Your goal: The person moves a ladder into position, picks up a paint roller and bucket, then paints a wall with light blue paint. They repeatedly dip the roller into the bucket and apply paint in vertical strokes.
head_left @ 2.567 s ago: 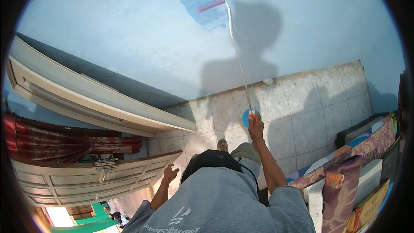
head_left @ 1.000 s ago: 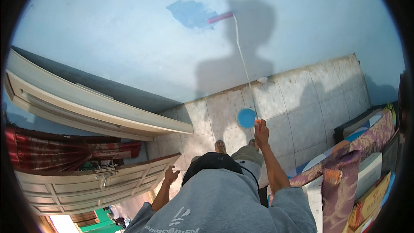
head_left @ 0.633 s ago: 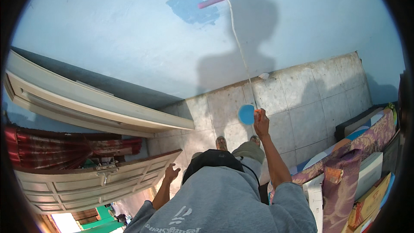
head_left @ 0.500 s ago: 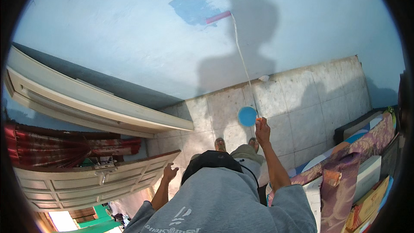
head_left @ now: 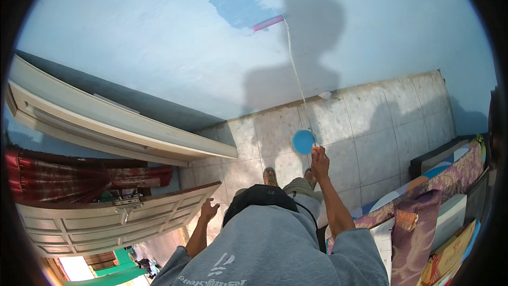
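Blue tub (head_left: 303, 142) on tiles (head_left: 375, 151), blue inside; right hand (head_left: 319, 165) grips roller handle (head_left: 316, 148).

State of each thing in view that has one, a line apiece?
Pink roller sleeve: up at the wall, along the lower right of the darker blue patch
Orange handle: gripped in right hand
Left hand: empty, fingers loosely curled
Bucket: uncovered, on the floor
Red curtain: gathered
Panelled door: open

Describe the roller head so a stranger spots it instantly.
Start with the pale blue wall across the top. High on it is a darker blue patch, with the roller head at its lower right edge. It is the only pink cylinder there, its pale rod leading to the right hand.
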Motion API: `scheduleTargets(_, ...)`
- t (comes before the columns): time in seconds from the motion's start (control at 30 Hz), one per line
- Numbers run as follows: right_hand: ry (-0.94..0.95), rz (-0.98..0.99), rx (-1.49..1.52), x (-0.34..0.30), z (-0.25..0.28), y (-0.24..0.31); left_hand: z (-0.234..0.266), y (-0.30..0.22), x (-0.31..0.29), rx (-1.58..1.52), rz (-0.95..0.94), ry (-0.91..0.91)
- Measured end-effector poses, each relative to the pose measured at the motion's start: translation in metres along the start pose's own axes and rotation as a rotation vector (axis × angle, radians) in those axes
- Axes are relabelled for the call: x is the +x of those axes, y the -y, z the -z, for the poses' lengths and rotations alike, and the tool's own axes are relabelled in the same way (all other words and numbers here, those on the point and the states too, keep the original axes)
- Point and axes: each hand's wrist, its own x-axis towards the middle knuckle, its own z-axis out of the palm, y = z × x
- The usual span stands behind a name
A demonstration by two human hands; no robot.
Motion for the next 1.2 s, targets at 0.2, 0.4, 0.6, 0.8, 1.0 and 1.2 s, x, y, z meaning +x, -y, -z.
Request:
scheduleTargets(0.2, 0.053, -0.020, 0.050, 0.032, -0.009, 0.033, -0.008, 0.007, -0.010, -0.004, 0.049, 0.048)
scheduleTargets(0.4, 0.057, -0.011, 0.030, 0.012, -0.017, 0.024, -0.007, 0.019, -0.004, -0.041, 0.023, -0.010)
scheduleTargets(0.6, 0.124, -0.129, -0.014, -0.017, 0.002, 0.015, -0.004, 0.005, -0.018, -0.033, 0.088, 0.033)
scheduleTargets(0.8, 0.127, -0.069, 0.008, -0.013, -0.011, 0.030, -0.007, 0.023, -0.020, -0.019, 0.054, -0.010)
scheduleTargets(1.0, 0.059, -0.014, 0.021, -0.005, -0.037, 0.028, -0.006, 0.034, -0.019, -0.046, 0.046, -0.037)
scheduleTargets(1.2, 0.046, -0.002, 0.034, -0.016, -0.045, 0.015, -0.005, 0.034, -0.022, -0.038, 0.073, -0.017)
